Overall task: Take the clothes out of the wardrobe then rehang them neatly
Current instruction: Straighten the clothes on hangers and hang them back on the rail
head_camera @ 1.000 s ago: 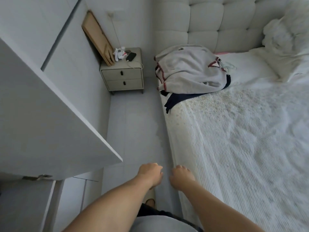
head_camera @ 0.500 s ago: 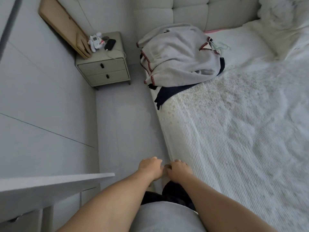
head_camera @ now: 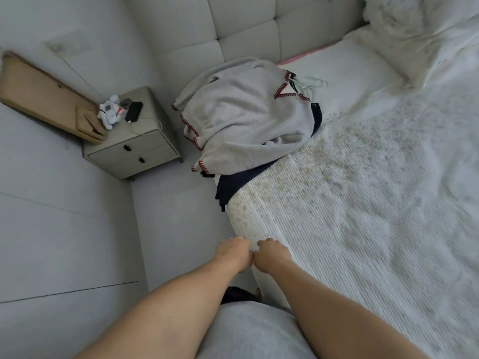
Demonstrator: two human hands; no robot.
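The wardrobe door has left view; left hand (head_camera: 233, 252) and right hand (head_camera: 269, 256) touch, fingers curled under, hidden.

Pale floor (head_camera: 176, 216) between white bed (head_camera: 363, 216), tufted headboard (head_camera: 248, 29) and two-drawer nightstand (head_camera: 134, 151).

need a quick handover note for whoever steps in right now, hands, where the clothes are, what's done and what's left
Left hand: fingers curled, holding nothing, beside the bed edge.
Right hand: the same, close beside the left.
Clothes: grey garment with red stitching heaped on the bed near the headboard, dark navy garment under it, hanging over the bed's edge.
Done: clothes appear to be out of the wardrobe.
Left: pick up each piece and rehang it neatly. The wardrobe is out of view.
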